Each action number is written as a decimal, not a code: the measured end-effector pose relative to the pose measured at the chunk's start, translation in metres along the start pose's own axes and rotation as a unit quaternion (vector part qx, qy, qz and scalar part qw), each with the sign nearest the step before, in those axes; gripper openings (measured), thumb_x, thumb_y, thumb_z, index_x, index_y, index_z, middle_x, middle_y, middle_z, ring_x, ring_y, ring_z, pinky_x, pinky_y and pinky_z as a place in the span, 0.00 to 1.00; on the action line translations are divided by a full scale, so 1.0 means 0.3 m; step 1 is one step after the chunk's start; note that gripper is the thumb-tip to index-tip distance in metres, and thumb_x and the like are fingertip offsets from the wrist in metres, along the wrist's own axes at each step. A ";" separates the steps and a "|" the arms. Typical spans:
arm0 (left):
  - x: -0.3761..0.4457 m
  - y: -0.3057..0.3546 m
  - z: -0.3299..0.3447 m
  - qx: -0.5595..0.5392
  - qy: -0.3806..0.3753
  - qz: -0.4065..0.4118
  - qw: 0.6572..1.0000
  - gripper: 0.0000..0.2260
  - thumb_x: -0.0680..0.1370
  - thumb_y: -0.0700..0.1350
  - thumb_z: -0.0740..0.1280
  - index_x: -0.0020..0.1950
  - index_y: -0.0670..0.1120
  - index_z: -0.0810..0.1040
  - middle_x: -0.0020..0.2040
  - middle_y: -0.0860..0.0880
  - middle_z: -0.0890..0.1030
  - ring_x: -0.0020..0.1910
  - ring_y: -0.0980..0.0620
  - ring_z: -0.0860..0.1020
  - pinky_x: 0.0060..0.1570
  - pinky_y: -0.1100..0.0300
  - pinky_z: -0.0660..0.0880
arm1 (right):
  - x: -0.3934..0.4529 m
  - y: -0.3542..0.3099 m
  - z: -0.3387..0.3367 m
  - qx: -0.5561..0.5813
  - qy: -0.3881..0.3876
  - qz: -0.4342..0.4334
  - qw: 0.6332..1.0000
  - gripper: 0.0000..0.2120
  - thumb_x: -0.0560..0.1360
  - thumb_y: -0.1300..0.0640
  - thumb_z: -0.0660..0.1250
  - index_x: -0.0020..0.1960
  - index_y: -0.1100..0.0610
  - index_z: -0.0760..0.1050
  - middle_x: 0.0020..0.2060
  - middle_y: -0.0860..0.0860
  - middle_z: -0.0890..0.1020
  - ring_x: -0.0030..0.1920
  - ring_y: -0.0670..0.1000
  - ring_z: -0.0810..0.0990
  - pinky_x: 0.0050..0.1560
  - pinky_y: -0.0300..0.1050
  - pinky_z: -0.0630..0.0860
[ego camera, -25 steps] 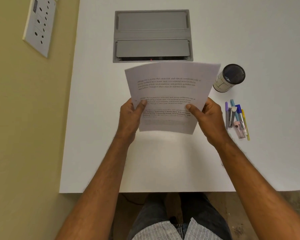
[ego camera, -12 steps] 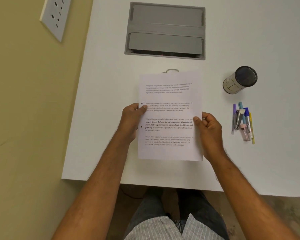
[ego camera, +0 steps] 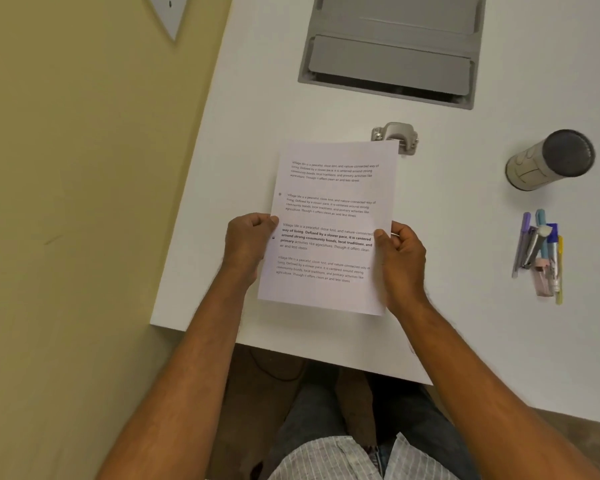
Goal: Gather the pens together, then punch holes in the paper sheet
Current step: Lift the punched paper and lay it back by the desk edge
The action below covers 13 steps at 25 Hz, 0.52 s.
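Observation:
A white paper sheet with printed paragraphs is held flat over the white table. Two small dark holes show along its left margin. My left hand pinches the sheet's left edge and my right hand pinches its right edge. A silver hole punch sits on the table just beyond the sheet's top right corner, partly hidden by it. The pens lie bunched side by side at the right, apart from both hands.
A cylindrical pen holder with a dark mesh top lies tilted above the pens. A grey cable hatch is set into the table at the back. The table's left and near edges are close; a wall socket is at the far left.
The sheet has come down from a raised, curved hold to lie flat nearer me, uncovering the hole punch behind it. Both hands keep their grip at the side edges.

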<state>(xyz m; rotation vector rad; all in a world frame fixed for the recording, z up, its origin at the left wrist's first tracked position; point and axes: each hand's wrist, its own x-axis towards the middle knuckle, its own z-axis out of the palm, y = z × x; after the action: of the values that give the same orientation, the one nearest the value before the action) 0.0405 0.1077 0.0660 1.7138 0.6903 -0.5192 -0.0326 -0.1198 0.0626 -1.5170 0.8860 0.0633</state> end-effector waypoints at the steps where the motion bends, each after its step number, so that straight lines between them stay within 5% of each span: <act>1: 0.022 -0.007 -0.036 0.009 0.013 0.006 1.000 0.08 0.82 0.44 0.69 0.47 0.43 0.84 0.48 0.43 0.88 0.41 0.48 0.83 0.39 0.58 0.81 | 0.001 0.012 0.040 -0.005 -0.012 0.001 1.000 0.06 0.83 0.58 0.66 0.58 0.52 0.79 0.48 0.47 0.88 0.48 0.47 0.87 0.53 0.45 0.83; 4: 0.095 -0.035 -0.148 0.046 0.057 0.015 0.997 0.09 0.82 0.44 0.69 0.47 0.39 0.84 0.47 0.42 0.87 0.38 0.49 0.82 0.30 0.66 0.73 | 0.002 0.033 0.163 -0.037 -0.062 0.004 0.997 0.07 0.83 0.55 0.66 0.60 0.51 0.79 0.50 0.47 0.87 0.50 0.47 0.87 0.54 0.46 0.83; 9: 0.205 -0.075 -0.278 0.081 0.100 0.019 0.992 0.10 0.80 0.44 0.70 0.41 0.41 0.82 0.41 0.43 0.83 0.38 0.48 0.77 0.41 0.57 0.74 | 0.014 0.049 0.315 -0.094 -0.116 -0.007 0.989 0.08 0.83 0.57 0.64 0.54 0.46 0.80 0.47 0.44 0.85 0.43 0.44 0.82 0.47 0.45 0.80; 13: 0.264 -0.093 -0.331 0.103 0.122 0.022 0.987 0.08 0.80 0.43 0.71 0.43 0.41 0.83 0.38 0.49 0.81 0.38 0.50 0.77 0.44 0.59 0.75 | 0.030 0.077 0.386 -0.105 -0.155 0.018 0.982 0.12 0.81 0.60 0.63 0.56 0.47 0.81 0.47 0.45 0.88 0.49 0.49 0.87 0.53 0.51 0.86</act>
<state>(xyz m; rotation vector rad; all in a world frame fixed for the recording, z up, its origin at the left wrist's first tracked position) 0.0776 0.2228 0.0179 2.0038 0.7915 -0.3626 0.0139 -0.0209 0.0173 -1.6313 0.6711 0.4189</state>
